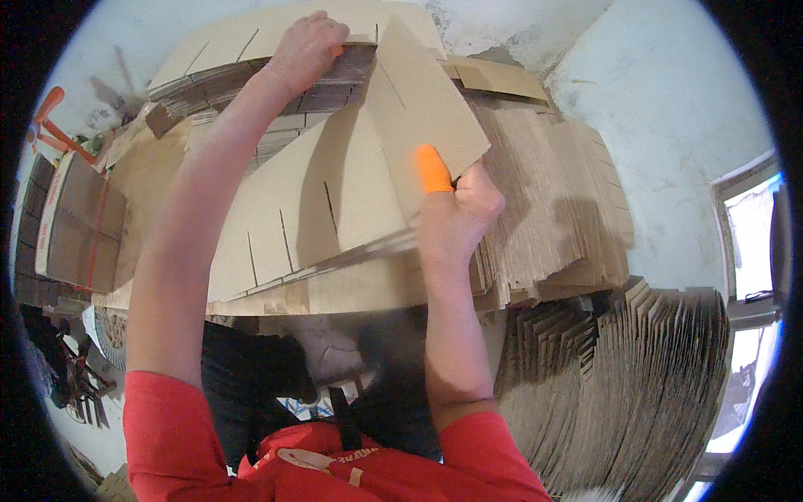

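Both grips on brown slotted cardboard sheet (335, 201)

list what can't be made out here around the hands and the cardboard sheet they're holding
- Head view: left hand fingertips, curled over the cardboard sheet's far edge.
- Right hand fingers, behind the sheet; only the thumb's orange finger cot shows.
- Near edge of the sheet, motion-blurred.
- Stack of flat cardboard underneath, largely covered by the sheet and arms.
- Orange tool at left, cut by the rim.

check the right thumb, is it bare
No: the right hand wears an orange rubber cot on its thumb, which presses against the raised cardboard flap.
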Tool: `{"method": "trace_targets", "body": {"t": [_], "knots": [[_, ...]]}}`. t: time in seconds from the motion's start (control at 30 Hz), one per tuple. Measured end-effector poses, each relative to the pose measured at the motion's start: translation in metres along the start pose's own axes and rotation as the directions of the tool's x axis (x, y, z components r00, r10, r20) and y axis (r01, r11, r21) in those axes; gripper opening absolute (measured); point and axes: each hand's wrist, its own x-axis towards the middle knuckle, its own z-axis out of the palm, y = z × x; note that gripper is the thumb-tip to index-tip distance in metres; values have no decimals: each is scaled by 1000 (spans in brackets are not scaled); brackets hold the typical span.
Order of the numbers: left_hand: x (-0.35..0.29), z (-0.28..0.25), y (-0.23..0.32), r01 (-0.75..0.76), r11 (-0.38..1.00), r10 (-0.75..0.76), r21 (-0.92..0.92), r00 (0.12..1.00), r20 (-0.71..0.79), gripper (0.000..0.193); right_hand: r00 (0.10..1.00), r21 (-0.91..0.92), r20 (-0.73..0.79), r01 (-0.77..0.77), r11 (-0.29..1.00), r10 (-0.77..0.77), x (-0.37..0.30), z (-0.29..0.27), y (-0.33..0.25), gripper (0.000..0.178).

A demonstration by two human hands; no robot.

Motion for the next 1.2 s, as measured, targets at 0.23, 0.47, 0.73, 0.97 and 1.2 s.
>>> {"method": "trace_targets", "body": {"t": [0.23, 0.47, 0.73, 0.97, 1.2], "knots": [[5, -9, -34, -210, 977, 190, -42, 941, -279, 31, 999, -8, -43, -33, 999, 33, 0, -2, -1, 11], [-5, -41, -4, -200, 972, 209, 126, 975, -67, 36, 995, 27, -79, -66, 997, 68, 5, -2, -1, 9], [-27, -41, 15, -221, 962, 230, 163, 972, -38, 19, 997, 31, -78, 9, 999, -6, 2, 2, -3, 11], [-37, -42, 10, -212, 963, 225, 166, 972, -64, 25, 974, -28, -110, 198, 980, -200, 2, 6, 3, 13], [-42, -46, -2, -181, 971, 193, 159, 979, -60, 29, 999, -18, -15, 47, 999, -48, 1, 2, 5, 13]]}}
